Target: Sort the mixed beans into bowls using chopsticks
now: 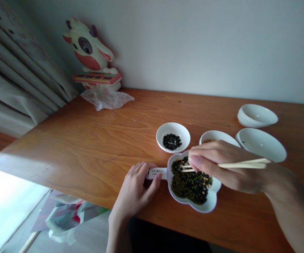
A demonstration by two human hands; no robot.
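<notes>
**Chopsticks in the mixed beans**

Head view: the right hand (215, 165) pinched chopsticks (243, 165) closed over mixed beans (191, 184) in a white lobed dish (212, 200) — whether a bean was held, unclear. The left hand (136, 186) curled around the handle (163, 173), its label (155, 172) unreadable; a bowl (217, 135) was half hidden.

**A:** The right hand (215, 165) is cutting right across that white bowl (218, 135). Can you see what's inside?

**B:** Just a sliver of yellowish grains (209, 141)! What about the label (155, 173) on the dish handle (164, 174)?

**A:** Too small and blurred to read, with the left fingers (142, 168) overlapping it. And the right forearm (291, 207) runs out of frame!
</notes>
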